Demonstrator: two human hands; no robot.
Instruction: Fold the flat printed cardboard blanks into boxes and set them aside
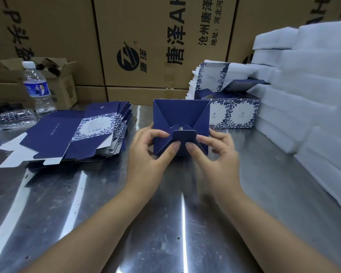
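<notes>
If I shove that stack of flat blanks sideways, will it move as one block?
Probably not: the stack of flat blanks is already fanned, so sheets would likely shear apart. The shiny metal table looks slick, so they may skate.

Your left hand (pixel 146 152) and right hand (pixel 213 152) grip the blue box (pixel 180 115), thumbs pressing its bottom flap (pixel 184 135); flat blanks (pixel 73 133) lie left.

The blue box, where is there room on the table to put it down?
Bare table in front of the flat blanks, and the strip between them and the finished boxes. Crowded by the foam stacks and bottles.
</notes>
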